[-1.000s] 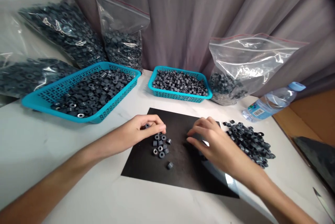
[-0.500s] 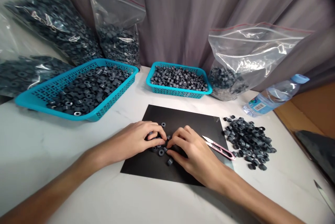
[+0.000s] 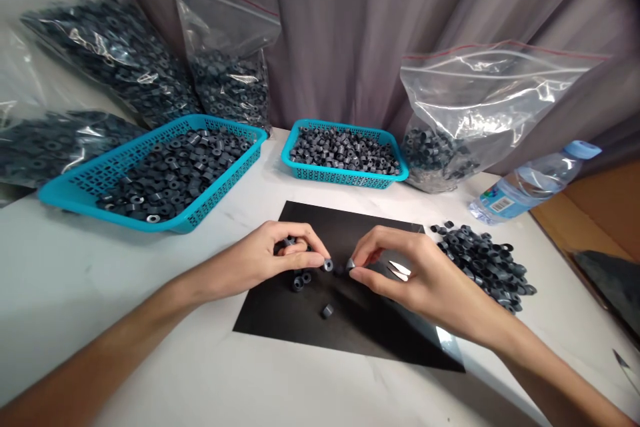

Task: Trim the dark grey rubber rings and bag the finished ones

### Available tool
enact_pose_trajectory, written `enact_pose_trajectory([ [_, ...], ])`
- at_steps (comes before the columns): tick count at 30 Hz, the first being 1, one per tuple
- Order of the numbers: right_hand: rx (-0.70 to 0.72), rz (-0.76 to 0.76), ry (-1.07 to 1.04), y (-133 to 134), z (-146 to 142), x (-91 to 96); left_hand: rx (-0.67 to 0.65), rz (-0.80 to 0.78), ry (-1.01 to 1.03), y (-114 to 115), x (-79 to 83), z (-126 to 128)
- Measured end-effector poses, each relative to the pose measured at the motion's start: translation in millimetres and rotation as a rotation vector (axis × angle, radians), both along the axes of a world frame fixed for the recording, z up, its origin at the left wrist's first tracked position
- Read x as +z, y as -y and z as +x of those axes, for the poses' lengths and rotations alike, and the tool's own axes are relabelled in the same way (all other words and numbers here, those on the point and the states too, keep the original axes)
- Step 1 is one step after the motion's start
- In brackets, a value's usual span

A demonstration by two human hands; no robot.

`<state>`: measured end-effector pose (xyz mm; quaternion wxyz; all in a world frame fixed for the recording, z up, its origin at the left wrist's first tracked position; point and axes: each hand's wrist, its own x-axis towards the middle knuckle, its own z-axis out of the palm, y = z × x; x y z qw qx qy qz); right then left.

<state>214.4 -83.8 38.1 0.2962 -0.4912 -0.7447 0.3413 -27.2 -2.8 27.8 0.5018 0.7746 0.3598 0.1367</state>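
Observation:
My left hand [image 3: 287, 247] pinches a small grey ring-shaped piece [image 3: 327, 266] between thumb and forefinger, its hole facing me. Under its curled fingers lie several more such pieces, partly hidden. My right hand [image 3: 400, 260] grips another small grey piece [image 3: 351, 265] in its fingertips, a short gap from the left one. Both hands hover over a black sheet [image 3: 280, 317]. Loose pieces [image 3: 299, 284] lie on the sheet below my left hand, and a single one [image 3: 327, 311] sits nearer to me. White blades of thread snips [image 3: 400, 270] show beyond my right thumb; their handle is hidden.
A heap of grey pieces [image 3: 483, 260] lies to the right. Two blue baskets [image 3: 115, 217] of pieces stand behind, the smaller basket [image 3: 345, 177] in the middle. Clear zip bags [image 3: 230, 80] line the back. A water bottle [image 3: 535, 184] leans at the right beside another bag [image 3: 480, 107].
My hands have come apart, the right one moving right over the snips' handle. A grey piece now shows in each hand's fingertips. The view has shifted slightly.

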Motion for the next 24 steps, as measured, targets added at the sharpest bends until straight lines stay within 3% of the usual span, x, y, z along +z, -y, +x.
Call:
enact_pose_trajectory([
  [4, 0.014, -0.112, -0.045, -0.7, -2.4, -1.7, 0.022, -0.036, 0.036, 1.4, -0.7, -0.7],
  [9, 0.047, -0.109, -0.032, -4.2, 3.7, -3.1, 0.035, -0.083, 0.093, 4.0, -1.3, -0.8],
  [17, 0.313, -0.080, 0.473, 5.7, 17.2, -5.8, 0.054, -0.114, 0.142, 6.7, 1.9, 3.5],
  [21, 0.350, -0.021, 0.642, 13.0, 9.6, -7.7, 0.032, -0.155, 0.124, 9.3, 2.5, 4.6],
  [24, 0.354, -0.015, 0.650, 15.0, 7.1, -4.6, 0.011, -0.192, 0.117, 11.9, 3.3, 5.5],
])
